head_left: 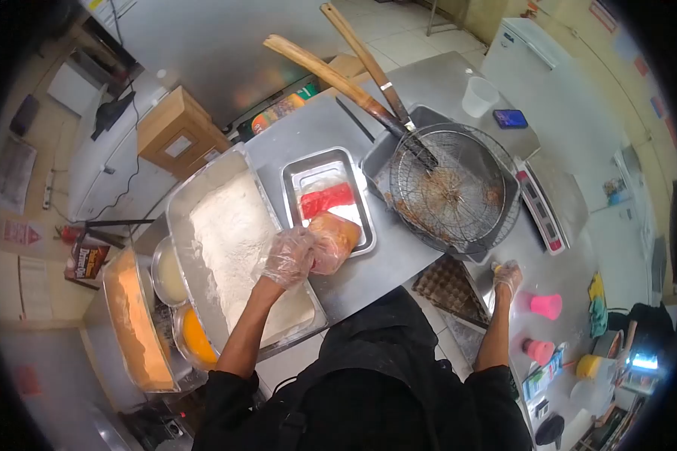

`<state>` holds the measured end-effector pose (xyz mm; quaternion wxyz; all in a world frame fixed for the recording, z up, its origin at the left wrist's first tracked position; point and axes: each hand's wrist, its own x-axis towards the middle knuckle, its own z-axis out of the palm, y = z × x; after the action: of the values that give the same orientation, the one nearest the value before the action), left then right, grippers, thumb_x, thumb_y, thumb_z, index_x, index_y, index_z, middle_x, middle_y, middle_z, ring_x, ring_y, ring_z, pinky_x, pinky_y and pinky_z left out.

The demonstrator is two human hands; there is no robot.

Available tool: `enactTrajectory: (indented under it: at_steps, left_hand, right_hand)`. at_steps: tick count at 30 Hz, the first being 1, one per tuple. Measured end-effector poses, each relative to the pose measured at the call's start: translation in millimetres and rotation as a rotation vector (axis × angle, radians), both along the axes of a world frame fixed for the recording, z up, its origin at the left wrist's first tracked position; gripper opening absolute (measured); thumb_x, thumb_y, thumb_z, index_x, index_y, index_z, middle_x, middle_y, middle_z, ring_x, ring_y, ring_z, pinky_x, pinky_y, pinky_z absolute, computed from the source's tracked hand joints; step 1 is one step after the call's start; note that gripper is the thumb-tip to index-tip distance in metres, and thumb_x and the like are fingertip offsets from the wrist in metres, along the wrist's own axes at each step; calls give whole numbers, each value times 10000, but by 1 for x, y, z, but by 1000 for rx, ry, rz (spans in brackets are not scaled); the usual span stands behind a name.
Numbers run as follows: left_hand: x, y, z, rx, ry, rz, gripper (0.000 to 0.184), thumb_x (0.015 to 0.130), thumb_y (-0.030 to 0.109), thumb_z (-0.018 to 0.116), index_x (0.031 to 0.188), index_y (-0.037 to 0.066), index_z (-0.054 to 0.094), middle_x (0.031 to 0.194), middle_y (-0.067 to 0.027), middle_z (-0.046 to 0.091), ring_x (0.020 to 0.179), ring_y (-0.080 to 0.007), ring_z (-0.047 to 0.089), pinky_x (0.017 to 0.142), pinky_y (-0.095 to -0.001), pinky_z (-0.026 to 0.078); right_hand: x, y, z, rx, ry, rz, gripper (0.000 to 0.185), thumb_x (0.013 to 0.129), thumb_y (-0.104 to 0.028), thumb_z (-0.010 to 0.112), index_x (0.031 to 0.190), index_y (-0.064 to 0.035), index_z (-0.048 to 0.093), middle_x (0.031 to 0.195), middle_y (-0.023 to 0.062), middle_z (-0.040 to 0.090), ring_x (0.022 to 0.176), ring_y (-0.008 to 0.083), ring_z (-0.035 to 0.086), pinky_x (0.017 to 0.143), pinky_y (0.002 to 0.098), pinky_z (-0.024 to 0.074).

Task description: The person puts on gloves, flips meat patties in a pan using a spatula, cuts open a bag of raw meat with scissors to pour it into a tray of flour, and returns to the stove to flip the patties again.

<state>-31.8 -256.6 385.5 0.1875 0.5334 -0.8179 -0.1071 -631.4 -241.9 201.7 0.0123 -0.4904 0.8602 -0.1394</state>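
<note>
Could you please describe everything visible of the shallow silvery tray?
The silvery tray is rectangular, shiny and metallic-looking, with raised walls. It lies flat on the table, between the pale powder and the grey tub. A red item rests inside. The left hand holds a plastic-wrapped bundle over its near-left corner; contact is unclear.

No readable text, box label (178, 146), wall sign (22, 233) illegible

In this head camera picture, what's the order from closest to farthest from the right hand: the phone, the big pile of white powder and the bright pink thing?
From the right hand:
1. Bright pink thing: just to its right.
2. Phone: farther up, ahead.
3. White powder: far over left.
</note>
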Motion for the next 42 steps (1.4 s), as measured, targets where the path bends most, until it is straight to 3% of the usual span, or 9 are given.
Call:
enactTrajectory:
  at_steps: [4, 9, 14, 20, 29, 34, 36, 38, 42]
  left_hand:
    - [-4, 14, 24, 23, 59, 42, 188, 754, 135, 612, 929, 68, 633, 893, -166, 617, 845, -364, 595, 771, -462, 473]
    - [-5, 35, 34, 144, 78, 43, 236, 769, 199, 651, 976, 87, 640, 1008, -158, 627, 923, -367, 590, 819, -452, 462]
    - [-14, 56, 22, 122, 32, 101, 361, 763, 330, 685, 1025, 88, 630, 1107, -131, 614, 1065, -344, 538, 951, -494, 355]
    - [-36, 53, 20, 52, -56, 284, 392, 769, 342, 674, 1052, 74, 634, 1121, -134, 609, 1075, -334, 531, 992, -500, 307]
    - [-59, 56, -31, -46, 177, 501, 156, 801, 174, 617, 897, 57, 653, 911, -149, 641, 984, -340, 555, 948, -480, 358]
    - [-56, 40, -51, -91, 252, 514, 195, 848, 169, 566, 961, 23, 629, 912, -199, 628, 893, -382, 573, 848, -469, 439]
    - [-59, 30, -51, -79, 343, 528, 233, 875, 185, 563, 1021, 13, 618, 941, -196, 626, 936, -382, 564, 881, -463, 430]
    - [-60, 7, -24, -137, 493, 533, 226, 874, 208, 550, 999, 28, 604, 888, -189, 612, 855, -373, 585, 726, -455, 460]
    - [-47, -24, -6, 22, 410, 250, 245, 870, 215, 551, 1035, 37, 587, 998, -186, 601, 910, -331, 597, 766, -422, 473]
  right_hand:
    - [41, 2, 67, 91, -102, -96, 311, 751, -334, 740, 873, -56, 669, 852, 157, 686, 799, 287, 667, 698, 375, 513]
    - [66, 11, 99, 30, -315, -182, 180, 781, -170, 681, 901, -35, 677, 887, 179, 689, 869, 266, 670, 745, 366, 502]
    - [90, 47, 79, -166, -356, -95, 128, 788, -114, 642, 876, -21, 643, 839, 125, 672, 776, 214, 634, 768, 340, 484]
    - [151, 76, 42, -282, -1036, 21, 65, 786, -29, 664, 843, -36, 633, 875, 51, 654, 821, 155, 601, 783, 299, 479]
    - [290, 34, 97, 131, -838, 698, 191, 842, -105, 690, 1002, -12, 640, 811, 49, 648, 729, 126, 604, 664, 285, 518]
    - [341, 16, 103, 587, -1977, 317, 400, 853, -182, 707, 1183, -39, 532, 999, 76, 617, 781, 124, 598, 684, 245, 514]
    - [368, 10, 101, 318, -1734, 550, 514, 816, -188, 744, 1235, -37, 487, 1108, 95, 578, 863, 154, 604, 730, 269, 525]
    - [374, -10, 142, -17, -979, 939, 804, 696, -205, 838, 1339, -40, 385, 1323, 147, 477, 1084, 274, 576, 880, 377, 516]
    - [401, -64, 177, -223, -591, 1152, 795, 674, -242, 822, 1339, -50, 428, 1326, 196, 480, 1178, 362, 501, 1046, 393, 385]
